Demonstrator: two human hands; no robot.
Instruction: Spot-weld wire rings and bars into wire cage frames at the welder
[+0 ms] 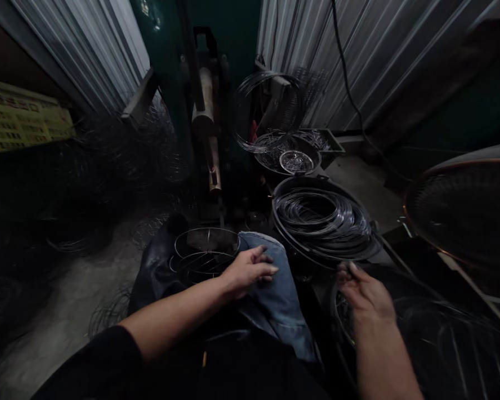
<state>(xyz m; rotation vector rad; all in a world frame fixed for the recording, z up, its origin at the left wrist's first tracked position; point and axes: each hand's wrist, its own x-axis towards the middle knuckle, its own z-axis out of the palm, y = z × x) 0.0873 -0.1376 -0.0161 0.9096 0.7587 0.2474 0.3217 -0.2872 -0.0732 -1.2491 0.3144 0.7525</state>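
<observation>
A round wire frame (206, 253) with thin rings and cross wires lies over my lap. Just right of it, my left hand (252, 271) hovers above the blue denim (275, 300) on my leg, its fingers loosely stretched and apart, with nothing visible in them. My right hand (364, 291) is at the near edge of a basin (277, 222) that holds a coil of wire rings (350, 222). Its thumb and fingers are pressed together; whatever they hold, if anything, is too dark and small to make out.
A machine with a metal cylinder (204, 119) stands ahead. Behind the basin are a small bowl (296, 162) of metal bits and a large upright wire coil (241, 133). A fan-like round guard (462, 211) stands right, a yellow crate (25, 119) left.
</observation>
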